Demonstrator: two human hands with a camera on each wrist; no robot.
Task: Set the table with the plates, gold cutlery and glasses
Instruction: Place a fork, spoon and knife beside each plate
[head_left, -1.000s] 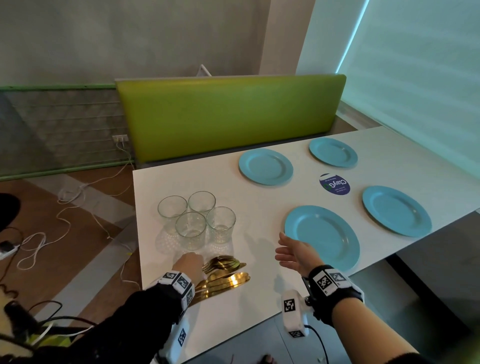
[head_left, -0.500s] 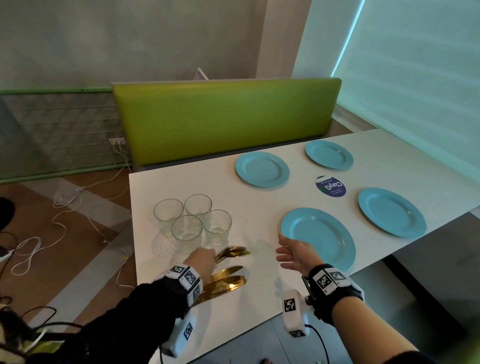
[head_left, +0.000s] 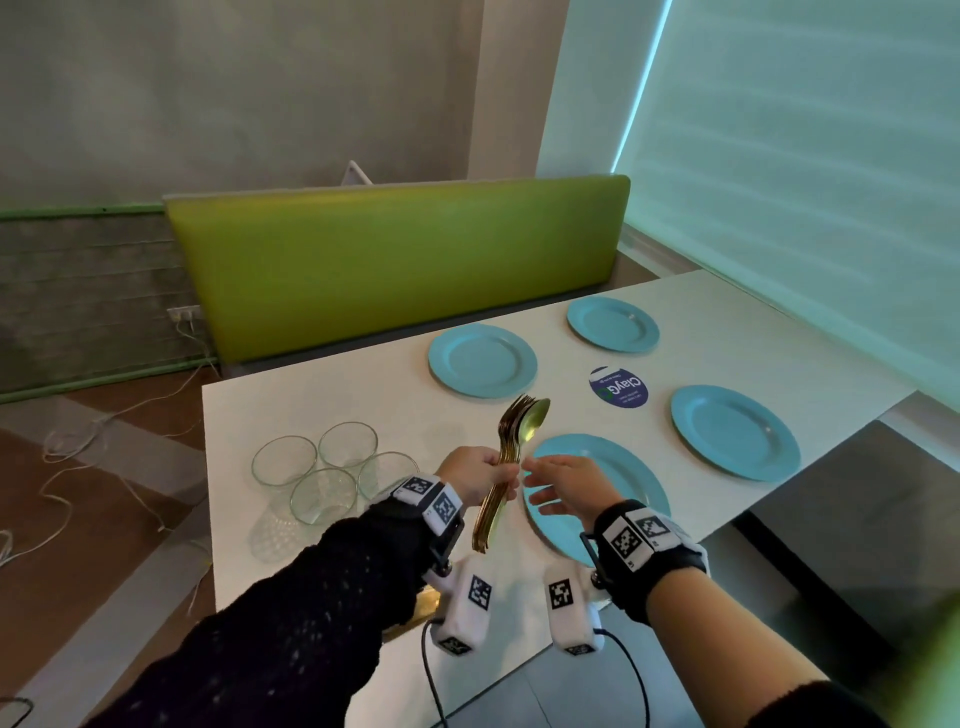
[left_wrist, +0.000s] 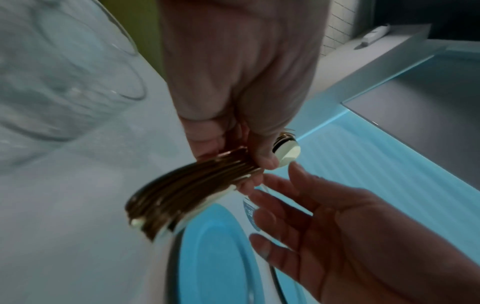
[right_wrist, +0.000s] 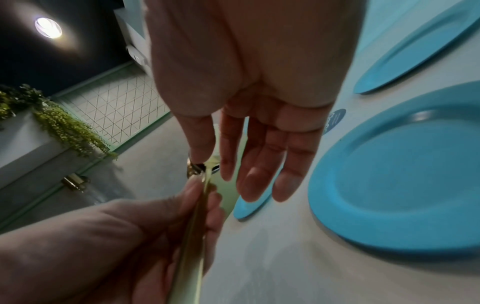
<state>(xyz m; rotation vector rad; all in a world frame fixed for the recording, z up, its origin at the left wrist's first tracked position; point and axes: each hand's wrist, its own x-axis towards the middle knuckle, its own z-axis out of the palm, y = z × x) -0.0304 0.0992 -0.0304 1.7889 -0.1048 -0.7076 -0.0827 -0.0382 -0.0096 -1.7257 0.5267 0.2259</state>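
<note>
1. The left hand (head_left: 480, 480) grips a bundle of gold cutlery (head_left: 511, 462) by the handles, raised above the worktop (head_left: 311, 395), spoon bowls up.
2. The right hand (head_left: 563, 486) is spread, fingers (right_wrist: 249, 164) straight, just beside the bundle; whether they touch it is unclear.
3. The nearest plate (head_left: 623, 478), at the near edge, is partly hidden by the right wrist.
4. Three more plates lie beyond.
5. Four glasses (head_left: 324, 470) cluster toward the left edge; one is partly hidden behind the left wrist.
</note>
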